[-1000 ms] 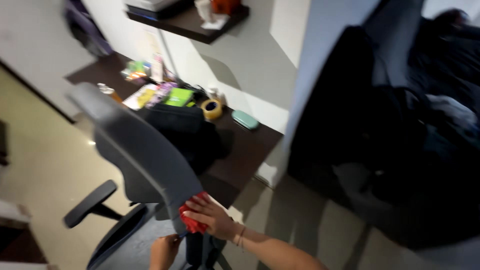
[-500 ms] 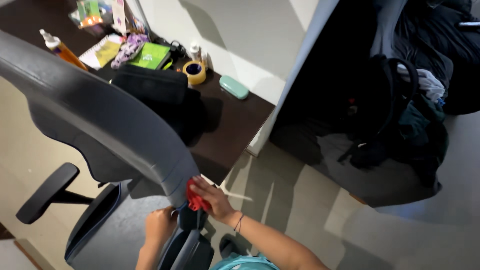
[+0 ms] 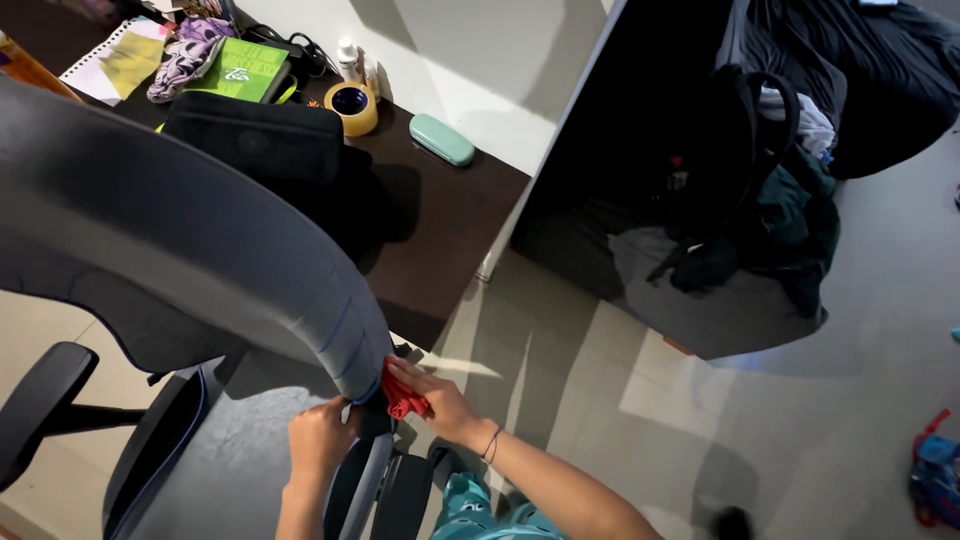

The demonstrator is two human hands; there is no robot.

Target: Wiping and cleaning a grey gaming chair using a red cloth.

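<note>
At the lower edge of the chair backrest [image 3: 200,270], where the shell narrows toward the seat, right hand [image 3: 440,400] has its fingers [image 3: 405,372] pressed flat over a small red cloth [image 3: 403,398], pinning it against the backrest's bottom corner; fingers mostly extended, cloth bunched beneath them rather than gripped in a fist. Left hand [image 3: 318,440] just beside it, fingers curled closed around the backrest's lower rim or the post under it; cannot tell which. Cloth looks light, soft, limp; likely folds and slips unless held by a wad under the palm or pinched at a gathered edge. Chair likely heavy and free to swivel or roll, so the backrest rim is the firm place to steady it. Beyond the backrest: grey seat [image 3: 240,450] below it, black armrest [image 3: 40,395] to the far side. Behind the backrest stands a dark brown desk [image 3: 450,230], carrying a black pouch [image 3: 255,140], a roll of yellow tape [image 3: 350,105], a mint-green oval case [image 3: 441,138], a green booklet [image 3: 238,75], a spiral notebook [image 3: 105,65] and a patterned cloth. Desk edge sits near the backrest, leaving a tight gap for the right arm. Away from the backrest, past the desk, a dark heap of bags and clothes [image 3: 760,200] on the pale tiled floor [image 3: 620,420].
</note>
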